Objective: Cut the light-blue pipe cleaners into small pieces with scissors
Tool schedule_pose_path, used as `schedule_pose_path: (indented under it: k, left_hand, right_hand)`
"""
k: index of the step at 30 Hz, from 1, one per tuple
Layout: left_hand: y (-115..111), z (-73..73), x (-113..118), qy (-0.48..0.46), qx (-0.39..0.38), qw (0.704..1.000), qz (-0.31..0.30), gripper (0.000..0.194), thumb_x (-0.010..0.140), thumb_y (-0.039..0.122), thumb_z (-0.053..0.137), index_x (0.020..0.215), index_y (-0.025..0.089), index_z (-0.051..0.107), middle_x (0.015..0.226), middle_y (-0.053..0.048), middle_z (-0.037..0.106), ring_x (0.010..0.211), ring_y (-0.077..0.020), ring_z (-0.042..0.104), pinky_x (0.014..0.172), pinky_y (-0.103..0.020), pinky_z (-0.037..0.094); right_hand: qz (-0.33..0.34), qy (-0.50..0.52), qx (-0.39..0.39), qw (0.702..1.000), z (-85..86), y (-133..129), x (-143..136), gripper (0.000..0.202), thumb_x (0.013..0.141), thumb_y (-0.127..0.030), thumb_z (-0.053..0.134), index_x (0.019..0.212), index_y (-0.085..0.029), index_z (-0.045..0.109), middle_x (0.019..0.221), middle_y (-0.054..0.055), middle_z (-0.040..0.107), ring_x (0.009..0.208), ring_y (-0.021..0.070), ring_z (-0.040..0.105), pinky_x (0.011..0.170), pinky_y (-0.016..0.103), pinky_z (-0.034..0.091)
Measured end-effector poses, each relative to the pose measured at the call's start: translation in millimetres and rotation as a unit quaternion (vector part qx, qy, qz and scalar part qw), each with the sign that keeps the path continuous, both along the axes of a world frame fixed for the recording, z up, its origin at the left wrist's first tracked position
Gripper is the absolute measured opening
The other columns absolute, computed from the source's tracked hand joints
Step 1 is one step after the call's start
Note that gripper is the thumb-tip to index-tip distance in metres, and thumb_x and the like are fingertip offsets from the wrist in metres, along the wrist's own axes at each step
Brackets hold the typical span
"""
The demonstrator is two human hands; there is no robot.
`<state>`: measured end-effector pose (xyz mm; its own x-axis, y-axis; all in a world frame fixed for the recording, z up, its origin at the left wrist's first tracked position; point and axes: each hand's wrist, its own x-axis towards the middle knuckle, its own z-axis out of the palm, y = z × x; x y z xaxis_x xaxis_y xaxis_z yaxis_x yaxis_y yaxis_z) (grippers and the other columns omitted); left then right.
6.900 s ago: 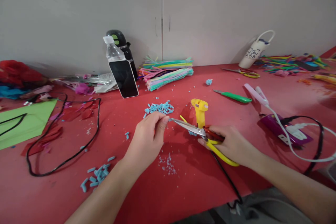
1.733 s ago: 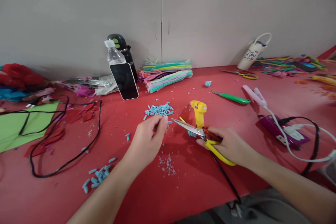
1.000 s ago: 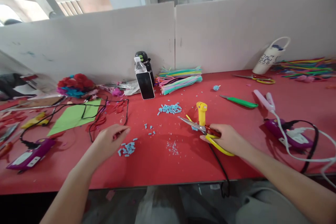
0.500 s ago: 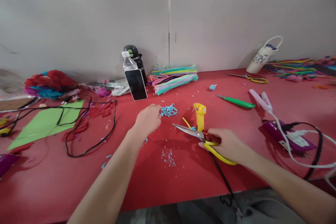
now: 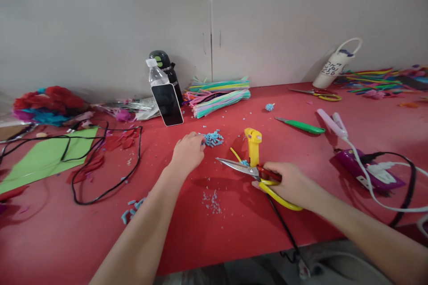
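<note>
My left hand (image 5: pixel 189 153) rests at the left edge of a small pile of cut blue pipe-cleaner pieces (image 5: pixel 214 138). Its fingers are curled, with the tips turned away, so what they pinch is hidden. My right hand (image 5: pixel 287 182) is wrapped round the scissors (image 5: pixel 239 167), which have one yellow and one red handle. Their blades point left and look nearly closed. Just behind the scissors stands a yellow glue gun (image 5: pixel 253 142). A few blue bits lie by the blades, and fine blue scraps (image 5: pixel 212 202) are scattered in front.
Behind are a phone (image 5: pixel 167 104) leaning on a bottle, and a pipe-cleaner bundle (image 5: pixel 219 98). To the right lie a green-handled knife (image 5: pixel 302 126), a blue ball (image 5: pixel 269 107) and a purple power block (image 5: pixel 368 169). A black cable (image 5: pixel 138 156) loops at left over green paper (image 5: pixel 50 156).
The view has tilted down slightly and shifted right. Both hands stay nearly where they were; the left still touches the pile, and the right keeps its grip on the scissors.
</note>
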<state>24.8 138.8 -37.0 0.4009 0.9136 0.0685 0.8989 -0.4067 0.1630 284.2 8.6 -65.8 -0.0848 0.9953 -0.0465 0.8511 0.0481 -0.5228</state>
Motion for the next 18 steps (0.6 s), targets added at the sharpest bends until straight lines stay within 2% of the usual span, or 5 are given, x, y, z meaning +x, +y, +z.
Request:
schedule_pose_path:
  k: [7, 10, 14, 18]
  left_hand:
    - [5.0, -2.7, -4.8, -0.048, 0.015, 0.999, -0.008, 0.023, 0.089, 0.024, 0.043, 0.089, 0.02, 0.066, 0.095, -0.007, 0.064, 0.087, -0.0188, 0.06, 0.075, -0.029, 0.041]
    - [6.0, -0.3, -8.0, -0.131, 0.015, 0.991, -0.007, 0.021, 0.088, 0.027, 0.045, 0.089, 0.019, 0.065, 0.095, -0.007, 0.065, 0.086, -0.0181, 0.059, 0.074, -0.028, 0.041]
    - [-2.6, 10.3, -14.2, -0.262, -0.046, 0.964, 0.016, 0.023, 0.087, 0.036, 0.045, 0.087, 0.018, 0.06, 0.084, -0.003, 0.064, 0.074, -0.0141, 0.055, 0.066, -0.025, 0.04]
    - [-23.1, 19.9, -19.0, -0.32, -0.12, 0.939, 0.046, 0.026, 0.088, 0.041, 0.042, 0.079, 0.019, 0.05, 0.067, 0.004, 0.046, 0.059, -0.0096, 0.04, 0.055, -0.022, 0.032]
  right_hand:
    - [-0.003, 0.003, -0.01, 1.0, 0.0, -0.7, -0.3, 0.045, 0.077, -0.064, 0.053, 0.066, -0.02, 0.051, 0.058, -0.002, 0.048, 0.052, 0.0102, 0.033, 0.048, 0.023, 0.024]
    - [-0.004, 0.01, -0.005, 1.0, -0.5, -0.6, -0.4, 0.045, 0.076, -0.064, 0.055, 0.066, -0.02, 0.052, 0.058, -0.003, 0.048, 0.052, 0.01, 0.033, 0.048, 0.023, 0.024]
    - [-0.008, 0.01, -0.001, 1.0, -1.1, -0.4, 0.2, 0.042, 0.074, -0.061, 0.058, 0.065, -0.02, 0.051, 0.058, -0.003, 0.047, 0.052, 0.01, 0.032, 0.047, 0.023, 0.023]
    - [-0.01, 0.011, 0.001, 1.0, 1.0, -1.3, -0.1, 0.039, 0.074, -0.057, 0.06, 0.066, -0.02, 0.051, 0.058, -0.004, 0.045, 0.053, 0.0099, 0.031, 0.047, 0.022, 0.023]
